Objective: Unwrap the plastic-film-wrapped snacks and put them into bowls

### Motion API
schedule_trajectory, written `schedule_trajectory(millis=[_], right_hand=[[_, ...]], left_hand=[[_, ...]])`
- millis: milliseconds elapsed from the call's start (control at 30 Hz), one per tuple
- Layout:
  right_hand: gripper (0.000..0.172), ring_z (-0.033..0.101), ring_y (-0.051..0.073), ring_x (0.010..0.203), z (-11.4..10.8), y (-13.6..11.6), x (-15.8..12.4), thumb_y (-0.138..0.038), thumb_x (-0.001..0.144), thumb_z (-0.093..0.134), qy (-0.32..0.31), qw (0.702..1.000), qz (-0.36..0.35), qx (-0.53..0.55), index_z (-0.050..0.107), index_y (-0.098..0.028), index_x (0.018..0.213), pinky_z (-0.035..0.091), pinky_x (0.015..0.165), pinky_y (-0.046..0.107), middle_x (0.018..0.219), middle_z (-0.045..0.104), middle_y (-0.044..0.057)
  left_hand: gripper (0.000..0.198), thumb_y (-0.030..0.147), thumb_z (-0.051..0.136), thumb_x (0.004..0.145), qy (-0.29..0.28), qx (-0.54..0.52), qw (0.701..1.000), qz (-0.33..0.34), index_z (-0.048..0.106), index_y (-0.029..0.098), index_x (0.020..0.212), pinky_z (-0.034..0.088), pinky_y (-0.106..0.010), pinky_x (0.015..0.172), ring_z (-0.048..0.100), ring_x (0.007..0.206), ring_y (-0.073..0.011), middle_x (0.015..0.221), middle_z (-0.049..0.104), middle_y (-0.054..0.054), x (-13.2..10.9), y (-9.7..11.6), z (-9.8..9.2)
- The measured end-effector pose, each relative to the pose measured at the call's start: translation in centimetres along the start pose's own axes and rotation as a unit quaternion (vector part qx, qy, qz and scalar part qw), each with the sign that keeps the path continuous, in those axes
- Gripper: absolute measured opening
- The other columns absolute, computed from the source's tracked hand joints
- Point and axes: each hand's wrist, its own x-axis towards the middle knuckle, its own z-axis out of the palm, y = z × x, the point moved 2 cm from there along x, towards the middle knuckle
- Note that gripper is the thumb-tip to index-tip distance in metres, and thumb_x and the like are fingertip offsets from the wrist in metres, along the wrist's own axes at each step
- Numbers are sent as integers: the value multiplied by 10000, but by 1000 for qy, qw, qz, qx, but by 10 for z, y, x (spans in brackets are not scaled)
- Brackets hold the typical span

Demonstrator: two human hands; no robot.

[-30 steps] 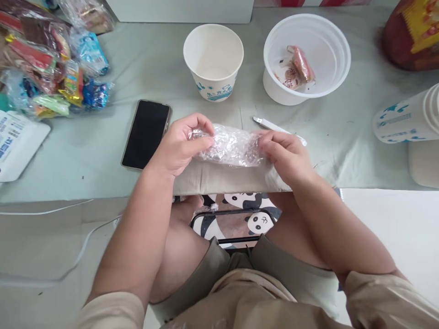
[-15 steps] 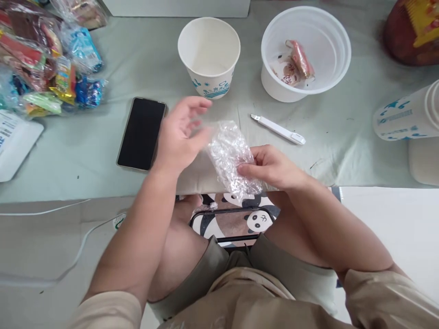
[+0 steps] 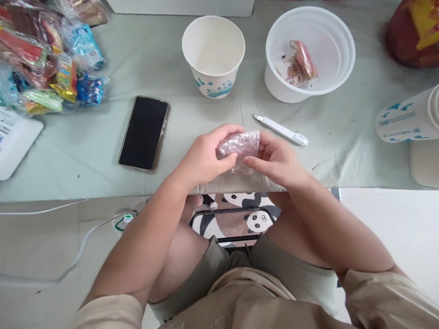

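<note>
A crinkled piece of clear bubble wrap is held between my two hands just above the table's near edge. My left hand grips it from the left, thumb below and fingers curled over the top. On the right side my right hand pinches it with the thumb in front and the fingers behind. The wrap looks folded over, its lower end hanging below my thumbs. Close beyond my right hand lies a white utility knife. A white paper cup with blue print stands upright past the wrap.
A black phone lies left of my hands. A white plastic tub holds a pink wrapped packet. Packaged snacks pile up at far left. Stacked paper cups lie at right, near a dark red container.
My left hand has moved down and right and taken hold of the bubble wrap. The wrap, spread out before, is now folded shorter and slightly raised. My right hand keeps its grip.
</note>
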Motion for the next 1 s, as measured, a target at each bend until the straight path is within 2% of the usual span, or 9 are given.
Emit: schedule_trajectory(millis=[100,167,233,300,433,600,733,800,1000], right_hand=[[364,652,183,930,-7,3,0,-431,837,806,127,988,-43,-74,576,-243,1049,565,795,336,1018,665,44],[475,648,200,1025,-9,3,0,-469,797,845,168,977,-73,-109,552,-270,1113,573,855,358,1148,652,59],[581,659,206,992,-7,3,-1,-530,797,836,123,986,-63,-91,514,-298,1221,582,846,376,1147,651,53],[569,652,189,831,-4,1,-1,-557,845,783,83,995,-30,-51,479,-312,1259,576,751,367,974,642,14],[470,599,157,700,-2,-6,-2,-491,886,752,149,989,2,-9,448,-310,1196,529,663,325,838,587,-26],[699,603,179,708,2,-9,0,-573,805,812,116,993,8,1,386,-318,1296,536,686,352,836,577,-27],[587,509,161,614,7,-11,0,-514,850,775,146,989,-18,-24,420,-322,1276,486,621,333,708,421,-77],[530,507,161,604,8,-16,2,-444,866,756,164,985,-31,-45,430,-323,1266,492,621,338,696,421,-79],[405,519,140,607,-14,-66,47,-220,944,641,237,945,-139,-175,433,-318,1279,465,627,310,699,475,-71]], left_hand=[[485,199,680,800,11,-33,999,-35,696,223,1285,609,-291,696,732,813,-175,1070,784,-28,2,-2,-2],[483,198,693,787,-15,-81,995,-57,675,228,1269,570,-272,599,684,685,-148,917,762,-1,4,-1,-2],[479,194,708,778,-41,-137,987,-75,650,240,1252,533,-254,543,635,601,-127,791,712,34,4,0,-1],[464,197,730,775,-34,-184,978,-91,633,247,1226,510,-236,523,615,568,-114,718,665,59,5,1,0],[572,176,781,741,-16,-263,960,-97,580,257,1270,551,-229,577,689,637,-132,752,697,52,7,1,2],[566,128,731,777,13,-282,956,-79,576,267,1302,583,-226,659,716,673,-122,797,726,40,9,-5,0],[603,133,764,771,-27,-284,957,-48,592,297,1325,581,-219,607,698,630,-114,853,733,31,9,-4,-3],[523,119,757,767,-34,-287,957,-39,646,284,1251,578,-216,590,689,610,-107,842,721,28,8,-1,-7],[395,127,742,736,117,-340,933,-32,624,236,1097,623,-236,672,745,677,-115,863,752,21,5,0,-40]])
